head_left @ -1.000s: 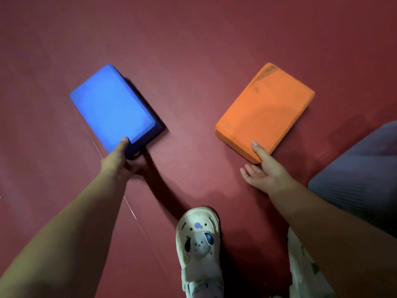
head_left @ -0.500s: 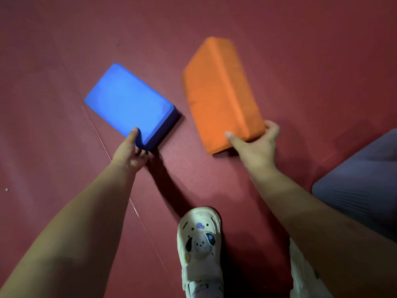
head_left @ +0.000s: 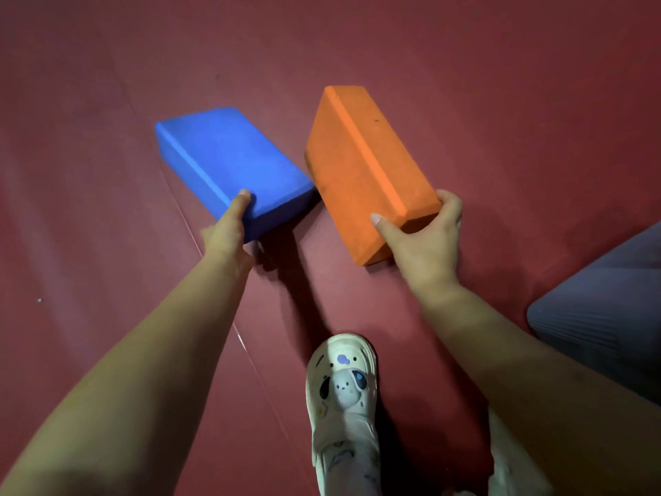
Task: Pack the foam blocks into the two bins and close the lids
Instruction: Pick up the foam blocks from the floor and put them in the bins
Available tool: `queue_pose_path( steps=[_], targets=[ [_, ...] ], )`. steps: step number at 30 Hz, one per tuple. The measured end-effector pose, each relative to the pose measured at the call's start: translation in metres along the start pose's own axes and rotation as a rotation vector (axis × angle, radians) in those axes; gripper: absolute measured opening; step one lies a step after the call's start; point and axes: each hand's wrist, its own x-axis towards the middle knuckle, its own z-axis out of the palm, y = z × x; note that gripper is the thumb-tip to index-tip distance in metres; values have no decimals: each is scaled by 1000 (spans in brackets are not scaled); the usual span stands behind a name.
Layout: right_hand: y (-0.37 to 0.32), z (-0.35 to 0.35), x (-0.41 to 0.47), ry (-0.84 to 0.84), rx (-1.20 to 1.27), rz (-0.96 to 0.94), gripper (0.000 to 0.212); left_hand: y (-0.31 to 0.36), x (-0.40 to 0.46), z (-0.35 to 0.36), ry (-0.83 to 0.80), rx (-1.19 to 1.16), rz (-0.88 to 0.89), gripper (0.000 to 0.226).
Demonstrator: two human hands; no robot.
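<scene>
Nearest, at the bottom edge: a white moulded clog with cartoon charms (head_left: 341, 384), planted on the dark red floor (head_left: 500, 102), toe pointing away. To the right, the rounded corner of a grey ribbed mat (head_left: 604, 316), well apart from the blocks. Between shoe and blocks, a band of bare floor crossed by a thin pale seam line (head_left: 214, 277) running diagonally.

Further out, left hand (head_left: 229, 230) holding the near corner of the blue rectangular foam block (head_left: 232, 166): thumb on the top face, fingers tucked under the near edge, grip closed on the block. Block tilted, near end raised; cannot tell whether its far end touches the floor.

Right hand (head_left: 425, 241) clasping the near end of the orange rectangular foam block (head_left: 361, 166), index finger along one face, thumb wrapped over the other, one long edge uppermost. Blue and orange blocks just beside each other, near corners almost meeting.

Beyond both blocks, open red floor up to the top edge.
</scene>
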Motion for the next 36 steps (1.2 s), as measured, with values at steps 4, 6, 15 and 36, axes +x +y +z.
queue_pose_path(
  steps=[4, 6, 15, 36],
  targets=[
    [-19, -20, -7, 16, -75, -81, 90, 21, -33, -20, 108, -19, 112, 72],
    [-35, -38, -14, 32, -130, -111, 89, 28, -61, -29, 132, 85, 200, 72],
    [-127, -149, -84, 128, -189, -173, 87, 69, -232, -55, -106, 170, 611, 85],
    [-124, -569, -234, 675, -140, -347, 86, 34, -594, -27, -539, 335, 1310, 68]
  ],
)
